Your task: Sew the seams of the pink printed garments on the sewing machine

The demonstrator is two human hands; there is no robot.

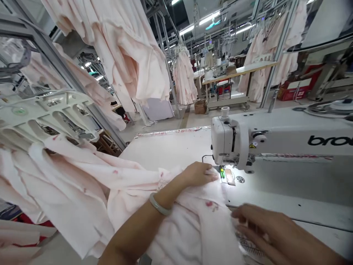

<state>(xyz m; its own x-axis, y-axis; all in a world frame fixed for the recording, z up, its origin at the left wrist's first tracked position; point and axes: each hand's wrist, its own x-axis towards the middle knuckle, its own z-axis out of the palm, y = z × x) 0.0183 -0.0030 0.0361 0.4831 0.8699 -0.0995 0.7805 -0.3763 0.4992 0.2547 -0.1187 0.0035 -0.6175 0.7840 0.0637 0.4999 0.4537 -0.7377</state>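
A pale pink garment (pixel 91 191) with small red prints lies bunched across the white sewing table (pixel 171 147) and hangs off its left side. My left hand (pixel 197 173), with a jade bangle on the wrist, lies flat on the cloth with fingers stretched toward the needle area (pixel 224 173) of the white sewing machine (pixel 275 136). My right hand (pixel 264 228) rests lower right on the garment's edge, fingers extended and slightly blurred, touching the fabric near a lace trim.
More pink garments (pixel 121 48) hang from overhead racks on the left and in the background. A white plastic hanger carrier (pixel 46 114) stands at left. Other sewing stations (pixel 237 73) and a cardboard box (pixel 200 106) sit across the aisle.
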